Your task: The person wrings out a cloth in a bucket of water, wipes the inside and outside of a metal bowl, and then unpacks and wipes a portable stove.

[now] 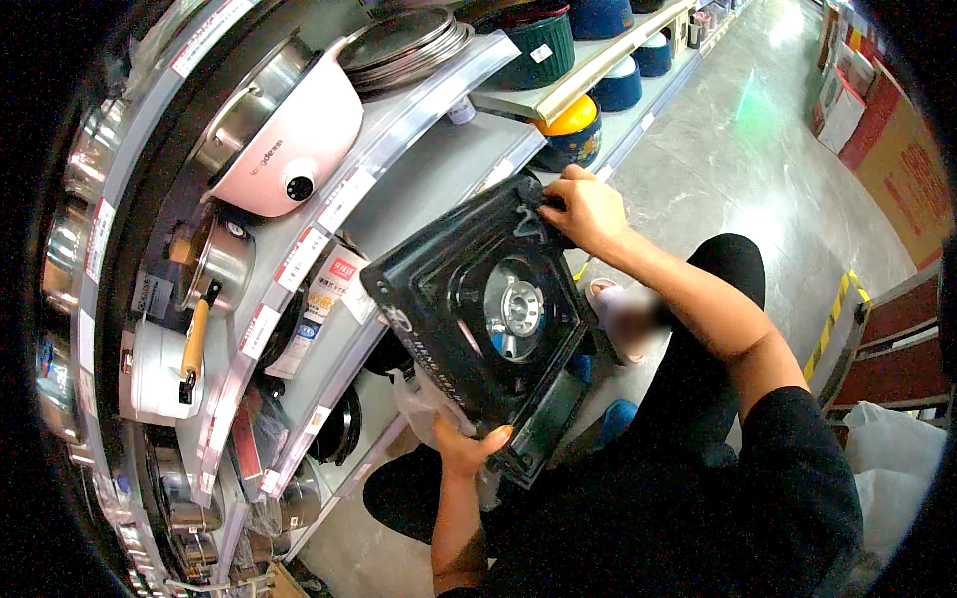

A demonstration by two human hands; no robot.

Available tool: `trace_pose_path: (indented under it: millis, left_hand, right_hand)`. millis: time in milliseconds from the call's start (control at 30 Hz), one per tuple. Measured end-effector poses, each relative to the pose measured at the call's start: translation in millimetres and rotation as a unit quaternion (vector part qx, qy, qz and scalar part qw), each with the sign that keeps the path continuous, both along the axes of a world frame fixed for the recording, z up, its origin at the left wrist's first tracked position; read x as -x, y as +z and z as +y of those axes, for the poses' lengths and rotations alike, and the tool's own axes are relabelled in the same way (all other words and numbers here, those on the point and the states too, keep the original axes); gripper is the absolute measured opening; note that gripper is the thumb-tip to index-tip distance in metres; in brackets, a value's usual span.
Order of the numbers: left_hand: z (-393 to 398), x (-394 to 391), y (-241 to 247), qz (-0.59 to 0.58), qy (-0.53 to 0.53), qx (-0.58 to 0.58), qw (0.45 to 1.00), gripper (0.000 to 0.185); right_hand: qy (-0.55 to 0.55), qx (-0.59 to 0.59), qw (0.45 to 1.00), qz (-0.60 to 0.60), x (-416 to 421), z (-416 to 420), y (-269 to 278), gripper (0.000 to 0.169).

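Note:
A black portable gas stove [478,299] is tilted in front of me, held above the floor beside the shelves. Its round metal burner [516,305] faces up. My left hand [465,447] grips the near edge, thumb on top, with crumpled clear plastic [426,404] around its fingers. At the far corner my right hand [588,209] has its fingers curled against a round black knob [530,191]; the fingertips are partly hidden.
On the shelves to the left are a pink electric pot [291,142], a wooden-handled saucepan [224,269] and a printed box [329,299]. Further off stand stacked metal plates [404,45] and a yellow-lidded bowl [566,131]. Cardboard boxes [897,149] line the right of the aisle.

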State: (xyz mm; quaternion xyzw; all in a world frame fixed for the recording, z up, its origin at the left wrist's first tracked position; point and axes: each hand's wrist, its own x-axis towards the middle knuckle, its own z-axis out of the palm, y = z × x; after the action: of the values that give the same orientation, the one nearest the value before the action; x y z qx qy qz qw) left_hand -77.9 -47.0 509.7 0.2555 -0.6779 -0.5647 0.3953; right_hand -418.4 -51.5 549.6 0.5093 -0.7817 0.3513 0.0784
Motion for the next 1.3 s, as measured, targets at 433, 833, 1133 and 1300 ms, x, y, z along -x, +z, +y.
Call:
trace_pose_path:
  millis: [433, 833, 1133, 1300]
  left_hand:
    - [-11.8, -5.9, 19.0, 0.070, 0.001, -0.060, 0.996, 0.089]
    - [6.8, 8.1, 19.5, 0.039, -0.021, -0.048, 0.998, 0.081]
    - [-8.4, 2.7, 2.7, -0.140, -0.029, 0.080, 0.987, 0.082]
    - [-10.6, -2.2, -0.9, -0.184, 0.012, 0.029, 0.982, 0.076]
  right_hand:
    - [0.177, -0.162, 0.936, -0.257, -19.2, 40.3, -71.7, 0.029]
    - [-0.015, 0.131, 0.983, -0.129, 18.3, -21.1, -13.1, 0.028]
    - [0.147, 0.235, 0.961, 0.000, -75.5, -7.8, 30.4, 0.022]
    - [0.405, 0.135, 0.898, 0.103, -139.6, 26.5, 34.9, 0.020]
